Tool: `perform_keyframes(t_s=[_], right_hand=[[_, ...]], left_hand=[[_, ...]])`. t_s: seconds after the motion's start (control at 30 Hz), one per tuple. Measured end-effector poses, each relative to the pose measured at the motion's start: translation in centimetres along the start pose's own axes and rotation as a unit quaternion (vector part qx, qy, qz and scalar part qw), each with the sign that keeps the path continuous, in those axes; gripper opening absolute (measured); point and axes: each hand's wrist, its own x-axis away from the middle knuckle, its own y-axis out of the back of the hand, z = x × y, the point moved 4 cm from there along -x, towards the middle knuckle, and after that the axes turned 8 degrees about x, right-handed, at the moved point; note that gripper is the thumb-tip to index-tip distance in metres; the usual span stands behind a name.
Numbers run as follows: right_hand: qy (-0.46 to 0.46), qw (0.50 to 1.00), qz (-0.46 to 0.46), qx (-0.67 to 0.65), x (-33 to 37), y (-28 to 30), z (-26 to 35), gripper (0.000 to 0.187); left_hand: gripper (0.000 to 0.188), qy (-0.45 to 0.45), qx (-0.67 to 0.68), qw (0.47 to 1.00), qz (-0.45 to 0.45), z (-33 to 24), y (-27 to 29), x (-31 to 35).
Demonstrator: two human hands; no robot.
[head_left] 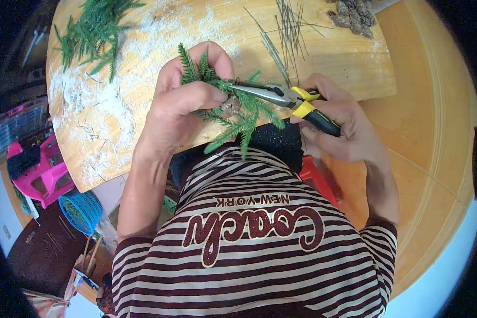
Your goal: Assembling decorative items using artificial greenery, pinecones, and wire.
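Note:
My left hand [183, 95] pinches a green artificial pine sprig [247, 124] near the front edge of the table. A small brownish pine cone [229, 107] sits among its needles, just below my left thumb. My right hand [339, 116] is wrapped round the yellow-and-black handles of long-nose pliers [267, 94]. The pliers point left, their jaws reaching into the sprig close to my left fingertips. The jaws look slightly parted; whatever lies between their tips is too small to make out.
White flakes are scattered over the wooden table [339, 69]. Green sprigs [93, 37] lie at the far left, thin wires [289, 37] at the back, and pine cones [353, 16] at the far right. A pink plastic chair [42, 172] and blue basket [81, 211] stand below left.

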Motion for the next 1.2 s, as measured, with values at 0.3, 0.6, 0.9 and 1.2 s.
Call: perform_keyframes(t_s=[0.3, 0.6, 0.9, 1.2], right_hand=[[0.051, 0.998, 0.011, 0.04, -0.7, 0.2, 0.7, 0.026], [0.027, 0.996, 0.026, 0.078, -0.8, 0.1, 0.2, 0.017], [0.038, 0.996, -0.047, 0.06, 0.5, 0.5, 1.5, 0.013], [-0.17, 0.89, -0.268, 0.327, 4.8, 5.3, -2.6, 0.026]], left_hand=[[0.02, 0.031, 0.056, 0.997, 0.036, 0.4, 0.0, -0.1], [0.022, 0.089, 0.164, 0.977, 0.099, 1.1, 0.2, -0.4], [0.021, 0.002, 0.032, 0.999, 0.041, -0.4, 0.9, 1.2], [0.021, -0.12, -0.035, 0.982, -0.14, -4.8, 7.0, 6.4]])
